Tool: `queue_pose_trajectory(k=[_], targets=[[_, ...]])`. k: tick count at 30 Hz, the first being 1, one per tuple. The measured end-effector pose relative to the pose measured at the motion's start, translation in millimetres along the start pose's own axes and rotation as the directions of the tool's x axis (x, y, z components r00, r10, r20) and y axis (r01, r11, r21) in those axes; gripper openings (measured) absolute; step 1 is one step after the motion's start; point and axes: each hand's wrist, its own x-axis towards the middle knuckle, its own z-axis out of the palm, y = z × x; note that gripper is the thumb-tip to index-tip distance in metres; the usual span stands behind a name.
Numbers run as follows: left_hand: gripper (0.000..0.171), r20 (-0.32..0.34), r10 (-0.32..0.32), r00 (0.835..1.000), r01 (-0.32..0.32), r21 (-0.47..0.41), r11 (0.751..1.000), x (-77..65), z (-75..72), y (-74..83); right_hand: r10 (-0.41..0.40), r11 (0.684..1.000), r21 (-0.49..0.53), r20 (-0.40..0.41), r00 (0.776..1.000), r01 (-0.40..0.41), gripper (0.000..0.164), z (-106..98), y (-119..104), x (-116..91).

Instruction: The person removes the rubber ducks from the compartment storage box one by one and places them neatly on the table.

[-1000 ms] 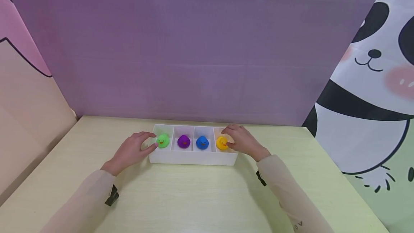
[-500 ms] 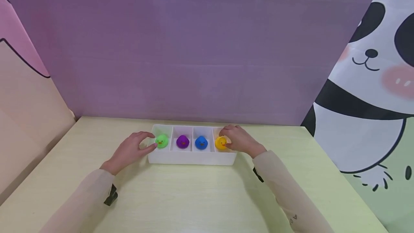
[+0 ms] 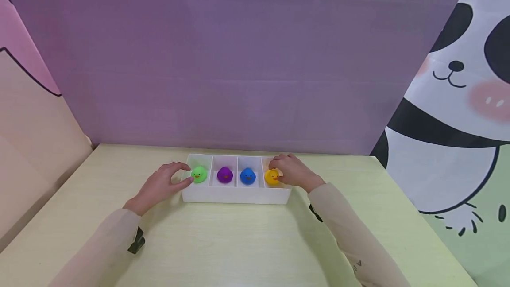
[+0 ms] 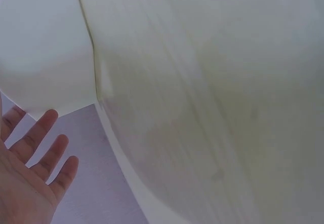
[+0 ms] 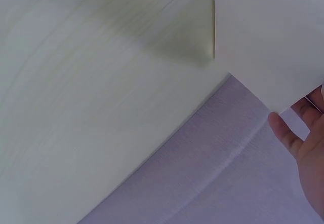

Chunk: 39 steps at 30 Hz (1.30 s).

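Observation:
A white box [image 3: 235, 195] with compartments in a row stands near the back of the table. One small rubber duck sits in each compartment: green [image 3: 198, 174], purple [image 3: 225, 175], blue [image 3: 248, 176] and yellow [image 3: 272, 176]. At the box's left end is my left hand [image 3: 159, 184], thumb and forefinger spread apart beside the green duck. My right hand [image 3: 295, 172] reaches over the right end, fingers arched and thumb close by the yellow duck. Contact there is hard to make out. Both wrist views show fingertips beside the box's upper edge; the ducks are hidden there.
The pale wooden table [image 3: 239, 242] extends in front of the box. Behind it hangs a purple cloth backdrop [image 3: 239, 65]. A panda-printed panel [image 3: 446, 172] stands to the right, and a pink and beige panel [image 3: 32, 145] to the left.
My right hand has shifted slightly left, closer to the yellow duck. The left hand stays almost in place, and the ducks keep their compartments. The head view has moved slightly.

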Motion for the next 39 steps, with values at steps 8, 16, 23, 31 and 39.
queue_pose_trajectory(k=[8, 16, 23, 31, 39], targets=[[0.046, 0.011, -0.008, 1.000, 0.008, -0.005, 1.000, 0.0, -0.5, 1.3, -0.036, 0.999, -0.034, 0.000, 0.999, 0.036, 0.027, 0.8, 0.0, 0.2], [0.046, 0.008, 0.005, 1.000, -0.005, 0.001, 1.000, -0.2, -2.1, 3.4, -0.037, 0.999, -0.029, 0.023, 0.999, 0.037, 0.026, -1.1, -0.7, 1.2], [0.046, 0.006, 0.004, 1.000, -0.004, 0.003, 1.000, -0.1, -1.6, 2.5, -0.032, 0.999, -0.031, 0.035, 0.999, 0.033, 0.026, 0.5, 0.3, 2.7], [0.046, 0.012, 0.004, 1.000, -0.004, 0.007, 1.000, 0.9, -0.8, 1.5, -0.022, 0.998, -0.050, 0.039, 0.999, 0.024, 0.027, -0.3, -0.2, 1.3], [0.047, 0.009, 0.004, 1.000, -0.004, 0.010, 1.000, 0.8, -1.0, 1.0, -0.035, 0.994, -0.100, -0.006, 0.999, 0.034, 0.030, -6.5, 0.1, -2.2]])
